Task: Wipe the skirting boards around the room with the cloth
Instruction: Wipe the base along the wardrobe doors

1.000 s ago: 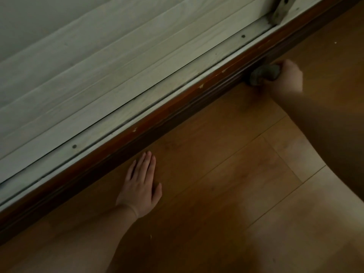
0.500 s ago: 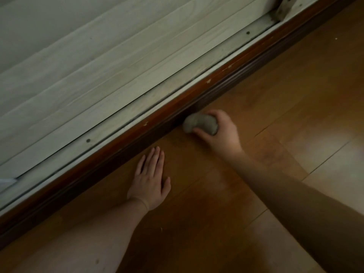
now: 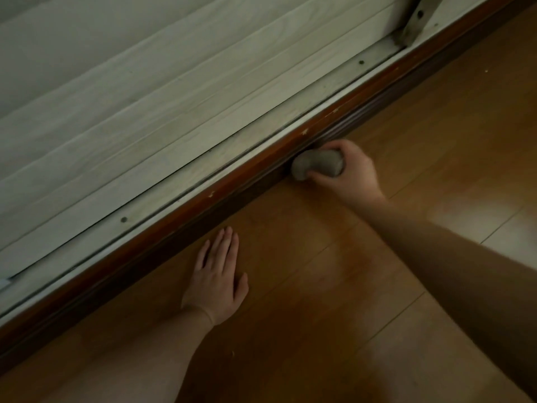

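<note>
A dark reddish-brown skirting board [image 3: 186,237] runs diagonally from the lower left to the upper right, where the wooden floor meets pale boards. My right hand [image 3: 345,170] grips a bunched grey cloth [image 3: 318,167] and holds it against the face of the skirting board near the middle of the view. My left hand [image 3: 216,279] lies flat on the floor with its fingers straight, a short way from the skirting board and to the left of the cloth.
Pale whitewashed boards [image 3: 174,97] with a screwed metal track [image 3: 232,167] lie beyond the skirting board. A metal bracket [image 3: 415,21] stands at the upper right. Brown laminate floor [image 3: 363,286] fills the lower right, with small specks on it.
My right hand swept the cloth along the skirting board from the upper right down towards the left hand, then moved slightly back right. My left hand stayed flat on the floor.
</note>
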Motion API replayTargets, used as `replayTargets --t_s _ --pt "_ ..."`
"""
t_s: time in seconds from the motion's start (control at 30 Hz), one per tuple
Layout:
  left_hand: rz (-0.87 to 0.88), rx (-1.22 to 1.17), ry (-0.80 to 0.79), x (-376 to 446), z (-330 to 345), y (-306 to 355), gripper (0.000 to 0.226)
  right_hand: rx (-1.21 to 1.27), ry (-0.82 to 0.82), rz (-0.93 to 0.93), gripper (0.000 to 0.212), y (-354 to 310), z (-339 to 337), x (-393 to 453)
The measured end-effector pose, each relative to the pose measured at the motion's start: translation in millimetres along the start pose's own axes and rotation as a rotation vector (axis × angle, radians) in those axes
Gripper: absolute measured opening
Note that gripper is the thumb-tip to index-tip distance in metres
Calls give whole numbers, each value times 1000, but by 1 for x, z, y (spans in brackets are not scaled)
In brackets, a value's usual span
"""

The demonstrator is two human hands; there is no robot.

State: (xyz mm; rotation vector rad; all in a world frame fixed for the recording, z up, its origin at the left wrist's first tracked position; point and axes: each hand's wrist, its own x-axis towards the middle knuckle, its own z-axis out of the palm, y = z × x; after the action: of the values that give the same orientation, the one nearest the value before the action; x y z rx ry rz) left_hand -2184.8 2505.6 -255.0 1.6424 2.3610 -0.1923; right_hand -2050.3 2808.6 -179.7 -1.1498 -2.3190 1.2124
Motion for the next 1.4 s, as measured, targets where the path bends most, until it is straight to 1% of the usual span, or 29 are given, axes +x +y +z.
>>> replayTargets --t_s 0.13,0.23,0.3,0.4,0.5,0.6,0.63,0.77,0.83,0.87,0.93,1.03,1.13,1.23,1.3,1.4 --pt "-3 4 -22 1 1 -1 75 -62 131 123 50 21 -62 39" --pt "-5 13 -24 1 1 -1 76 -89 166 177 51 38 -88 60" --pt "-1 21 -12 1 0 -2 75 -80 207 234 50 49 -93 67" --pt "0 30 -14 1 0 0 75 9 368 378 54 56 -93 71" --pt "-4 23 -27 2 -1 1 76 64 439 395 55 45 -82 60" --pt "-3 23 -41 2 -3 0 76 209 411 346 53 17 -51 22" --pt "-4 24 -45 2 -3 1 76 248 366 321 50 6 -38 7" --pt "-3 21 -52 2 -6 1 77 284 94 188 43 -36 24 -37" --pt "-6 34 -52 3 -7 2 77 301 20 142 42 -58 56 -46" --pt "-11 41 -54 3 -7 3 77 312 10 134 42 -67 70 -49" --pt "-15 46 -47 2 -6 3 77 339 35 138 42 -76 87 -54" --pt "-10 42 -42 1 -6 2 76 295 57 105 42 -74 85 -53" --pt "-11 42 -25 1 -4 1 76 225 32 51 42 -63 60 -35" --pt "-1 55 -6 2 -3 -1 75 261 49 90 40 -46 28 -13" --pt "-2 53 -4 1 -2 0 75 286 109 161 42 -31 5 0" --pt "3 39 14 1 -2 2 74 350 316 312 49 -6 -36 28"
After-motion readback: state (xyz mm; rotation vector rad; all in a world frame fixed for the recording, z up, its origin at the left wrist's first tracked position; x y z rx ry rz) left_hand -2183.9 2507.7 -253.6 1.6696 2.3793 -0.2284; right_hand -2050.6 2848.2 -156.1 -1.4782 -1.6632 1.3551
